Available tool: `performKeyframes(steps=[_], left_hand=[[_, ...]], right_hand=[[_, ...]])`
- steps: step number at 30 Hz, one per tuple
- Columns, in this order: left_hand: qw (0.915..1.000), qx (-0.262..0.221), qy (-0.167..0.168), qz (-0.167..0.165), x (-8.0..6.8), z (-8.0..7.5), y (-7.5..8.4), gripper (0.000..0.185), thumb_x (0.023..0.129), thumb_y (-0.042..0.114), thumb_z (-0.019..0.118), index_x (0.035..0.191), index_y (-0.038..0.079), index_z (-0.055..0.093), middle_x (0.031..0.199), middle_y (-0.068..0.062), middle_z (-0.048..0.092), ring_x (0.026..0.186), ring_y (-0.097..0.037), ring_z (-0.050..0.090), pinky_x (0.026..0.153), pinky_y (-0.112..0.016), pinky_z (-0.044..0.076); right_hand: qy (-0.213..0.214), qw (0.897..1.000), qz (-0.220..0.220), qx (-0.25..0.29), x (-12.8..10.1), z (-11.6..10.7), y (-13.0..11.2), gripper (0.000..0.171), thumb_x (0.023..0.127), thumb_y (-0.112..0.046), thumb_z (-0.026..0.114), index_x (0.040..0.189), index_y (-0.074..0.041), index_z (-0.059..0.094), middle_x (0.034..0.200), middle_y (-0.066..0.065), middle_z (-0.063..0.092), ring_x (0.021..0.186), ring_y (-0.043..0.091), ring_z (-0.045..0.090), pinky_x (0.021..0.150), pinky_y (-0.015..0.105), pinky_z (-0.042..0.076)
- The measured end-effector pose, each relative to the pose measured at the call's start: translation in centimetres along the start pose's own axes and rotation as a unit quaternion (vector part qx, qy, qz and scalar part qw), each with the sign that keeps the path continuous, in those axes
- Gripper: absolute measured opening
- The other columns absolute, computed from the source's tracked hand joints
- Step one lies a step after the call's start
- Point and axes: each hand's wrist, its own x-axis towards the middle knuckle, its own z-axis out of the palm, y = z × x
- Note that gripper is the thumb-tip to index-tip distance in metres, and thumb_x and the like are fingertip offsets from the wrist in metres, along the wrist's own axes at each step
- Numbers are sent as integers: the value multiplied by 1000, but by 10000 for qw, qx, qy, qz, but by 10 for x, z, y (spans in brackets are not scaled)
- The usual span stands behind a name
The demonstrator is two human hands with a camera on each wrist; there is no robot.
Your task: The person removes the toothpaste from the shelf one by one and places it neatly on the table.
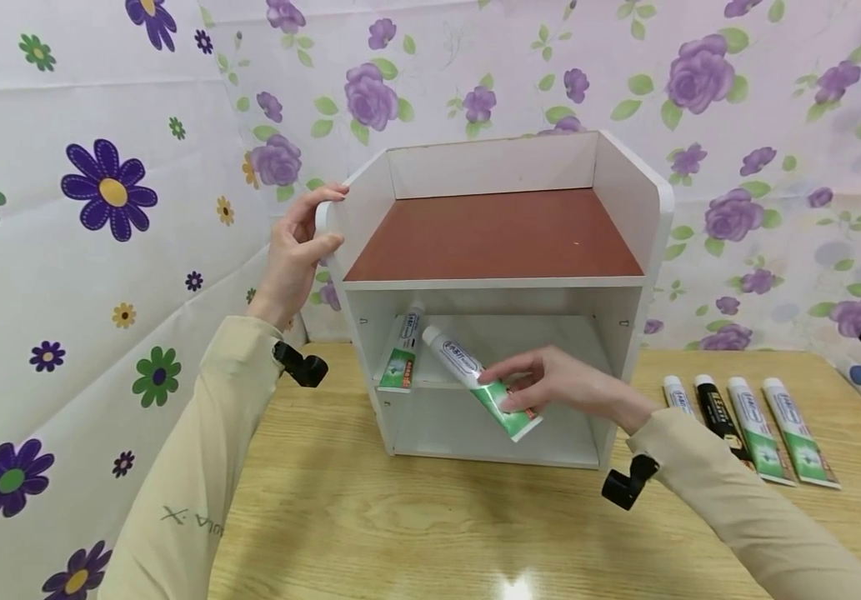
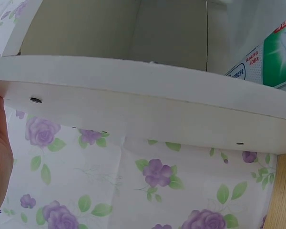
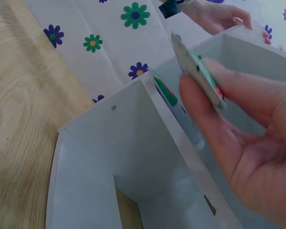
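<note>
A white shelf unit (image 1: 628,196) with a brown top board stands on the wooden table. My left hand (image 1: 301,242) grips its upper left side panel; in the left wrist view that panel (image 2: 133,100) fills the frame with my thumb at the left edge. My right hand (image 1: 550,382) holds a white and green toothpaste tube (image 1: 478,380) by its flat end, cap pointing up into the middle compartment. The right wrist view shows the tube's crimped end (image 3: 198,71) pinched in my fingers (image 3: 238,119). Another toothpaste tube (image 1: 403,350) leans upright on the middle shelf at its left side.
Several toothpaste tubes (image 1: 756,425) lie side by side on the table (image 1: 370,517) to the right of the shelf unit, one of them black. Floral cloth covers the walls behind and to the left.
</note>
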Motion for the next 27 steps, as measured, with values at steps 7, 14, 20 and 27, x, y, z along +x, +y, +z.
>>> performKeyframes(steps=[7, 14, 20, 27], left_hand=[[10000, -4, 32, 1, 0, -1, 1, 42, 76, -17, 48, 109, 6, 60, 131, -13, 42, 115, -28, 36, 82, -33, 37], [10000, 27, 49, -33, -1, 0, 1, 42, 76, -17, 48, 110, 6, 60, 131, -12, 42, 114, -27, 37, 81, -33, 37], [9999, 102, 67, -69, 0, 0, 1, 42, 77, -15, 49, 110, 7, 60, 131, -12, 42, 114, -28, 37, 83, -35, 37], [9999, 82, 72, -42, 0, 1, 0, 42, 77, -15, 49, 110, 7, 60, 131, -13, 42, 113, -28, 37, 82, -34, 37]], right_hand=[[-636, 9978, -188, 8, -7, -4, 3, 36, 78, -9, 70, 113, -7, 63, 94, 18, 62, 74, 23, 56, 58, 31, 47], [-1303, 9902, -433, -268, -15, -8, 6, 32, 80, -8, 68, 112, -8, 64, 93, 18, 62, 70, 20, 53, 55, 27, 45], [-1751, 9819, -591, -406, -23, -14, 11, 30, 82, -4, 64, 112, -7, 63, 92, 18, 61, 68, 17, 50, 55, 26, 44], [-2032, 9761, -639, -431, -33, -19, 18, 29, 83, -2, 63, 112, -6, 63, 83, 19, 59, 61, 13, 44, 53, 24, 41]])
